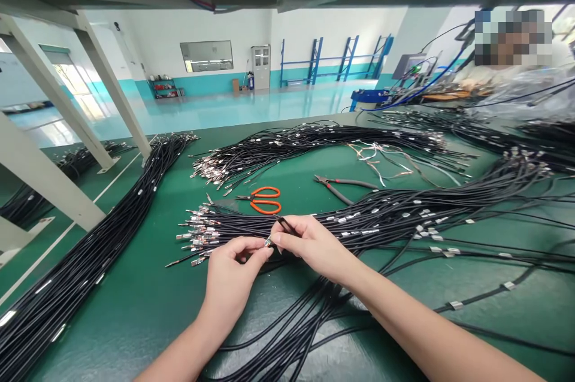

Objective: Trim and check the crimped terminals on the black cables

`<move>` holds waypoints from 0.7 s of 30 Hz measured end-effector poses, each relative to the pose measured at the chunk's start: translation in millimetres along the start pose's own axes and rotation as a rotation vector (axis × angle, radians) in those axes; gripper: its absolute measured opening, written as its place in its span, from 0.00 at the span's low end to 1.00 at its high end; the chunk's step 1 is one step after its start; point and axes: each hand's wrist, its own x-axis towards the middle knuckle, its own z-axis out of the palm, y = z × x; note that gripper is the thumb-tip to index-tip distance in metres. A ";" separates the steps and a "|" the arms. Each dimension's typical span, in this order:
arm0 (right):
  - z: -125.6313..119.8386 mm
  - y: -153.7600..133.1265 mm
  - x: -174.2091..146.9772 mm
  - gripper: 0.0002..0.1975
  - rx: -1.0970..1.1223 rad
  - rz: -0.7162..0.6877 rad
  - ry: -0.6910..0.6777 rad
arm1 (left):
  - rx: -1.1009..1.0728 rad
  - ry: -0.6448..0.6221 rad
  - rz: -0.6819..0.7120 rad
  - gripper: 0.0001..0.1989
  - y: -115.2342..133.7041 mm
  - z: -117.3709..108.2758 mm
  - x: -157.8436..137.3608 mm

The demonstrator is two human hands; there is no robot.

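Observation:
My left hand (233, 274) is closed, its thumb and forefinger pinching a small metallic cable end (268, 242). Against it, the fingertips of my right hand (309, 247) press together. A slim black piece (287, 226) shows between the right thumb and forefinger; whether it is a cable or a tool I cannot tell. Both hands are over the front edge of a bundle of black cables (377, 214) with bare metal ends at the left. Just behind my hands are orange-handled scissors (266, 200). Diagonal cutters (344, 187) with dark handles lie farther right, blades apart.
More black cable bundles lie at the back (305, 141) and along the left (121, 214). Loose thin wires (386, 160) are scattered behind the cutters. White posts (112, 82) stand at left on the green table (148, 292). A co-worker (507, 70) sits at back right near equipment.

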 end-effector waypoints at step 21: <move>2.4 2.0 -0.1 0.07 0.030 0.030 0.014 | 0.059 0.043 0.028 0.04 3.9 0.7 -3.9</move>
